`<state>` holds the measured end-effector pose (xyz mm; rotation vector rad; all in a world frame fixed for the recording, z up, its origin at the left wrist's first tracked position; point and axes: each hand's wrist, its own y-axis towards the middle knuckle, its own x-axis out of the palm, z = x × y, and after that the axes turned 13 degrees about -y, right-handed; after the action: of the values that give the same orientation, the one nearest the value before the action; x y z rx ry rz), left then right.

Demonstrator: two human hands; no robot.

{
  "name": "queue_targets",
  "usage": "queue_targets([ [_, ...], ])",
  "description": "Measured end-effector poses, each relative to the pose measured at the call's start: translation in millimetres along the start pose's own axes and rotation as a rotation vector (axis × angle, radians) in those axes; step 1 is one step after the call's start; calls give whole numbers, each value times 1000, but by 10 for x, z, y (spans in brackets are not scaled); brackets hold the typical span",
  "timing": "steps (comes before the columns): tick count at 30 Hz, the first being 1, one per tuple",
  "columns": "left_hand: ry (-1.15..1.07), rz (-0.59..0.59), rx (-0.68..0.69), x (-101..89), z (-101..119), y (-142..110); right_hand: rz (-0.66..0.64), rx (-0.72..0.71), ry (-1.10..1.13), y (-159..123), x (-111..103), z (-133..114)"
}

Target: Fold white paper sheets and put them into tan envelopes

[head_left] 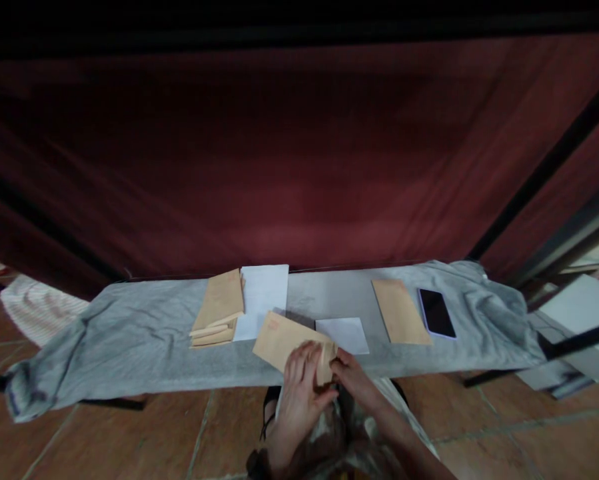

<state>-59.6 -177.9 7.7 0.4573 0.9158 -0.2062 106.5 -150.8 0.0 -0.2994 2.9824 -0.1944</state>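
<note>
Brown paper envelope in both hands, over front edge of grey cloth-covered desk. Left hand lies across it, fingers bent, grip partly closed on the envelope; right hand pinches its raised end, grip nearly closed. White sheet just beyond the hands. Envelope stack on the left, beside white paper. Single envelope and phone lie on the right.

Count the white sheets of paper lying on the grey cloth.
2 visible: a larger sheet beside the brown envelope stack, a smaller sheet just beyond the right hand. Others may be hidden.
</note>
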Motion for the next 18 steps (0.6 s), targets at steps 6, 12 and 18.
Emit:
queue_targets([
  [6, 109, -215, 112, -227, -167, 237, -66, -42, -2, -113, -369, -85],
  [12, -5, -433, 167, -198, -65, 450, -135, -20, -47, -242, -718, -112],
  [18, -5, -463, 188, -53, 0, 491, -132, -1, -69, -304, -895, -34],
])
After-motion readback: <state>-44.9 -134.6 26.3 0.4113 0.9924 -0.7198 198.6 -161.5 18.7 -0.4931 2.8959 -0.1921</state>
